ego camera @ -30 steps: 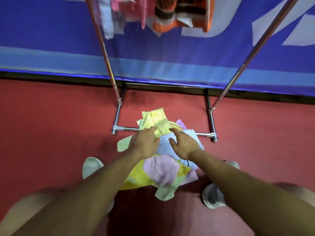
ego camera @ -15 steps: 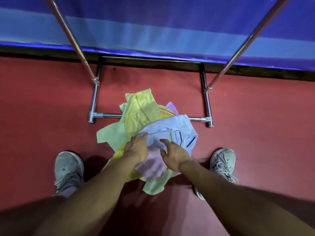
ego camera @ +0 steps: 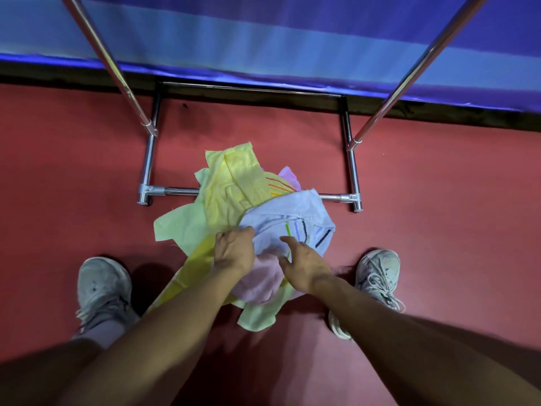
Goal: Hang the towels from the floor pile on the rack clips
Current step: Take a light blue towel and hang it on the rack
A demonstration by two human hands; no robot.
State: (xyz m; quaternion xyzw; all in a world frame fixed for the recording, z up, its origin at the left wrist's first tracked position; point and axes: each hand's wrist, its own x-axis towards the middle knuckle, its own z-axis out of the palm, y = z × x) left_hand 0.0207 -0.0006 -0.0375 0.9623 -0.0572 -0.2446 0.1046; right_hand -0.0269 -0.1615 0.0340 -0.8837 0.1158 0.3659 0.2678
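Little is changed from half a second ago: the pale blue towel (ego camera: 288, 213) is still gripped at its near-left edge by the left hand (ego camera: 234, 252), fingers curled, atop the pile (ego camera: 231, 189) on the red floor (ego camera: 73, 177). The right hand (ego camera: 306, 265) is laid on it, fingers spread.

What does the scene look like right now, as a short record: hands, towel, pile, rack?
left hand: grips the near edge of the blue towel
right hand: fingers spread, resting on the blue towel
blue towel: striped, on top of the pile, not yet lifted clear
pile: yellow and pink towels on the floor, lying over the rack's front base bar
rack: base and two uprights in view; clips out of view
shoes: one on each side of the pile
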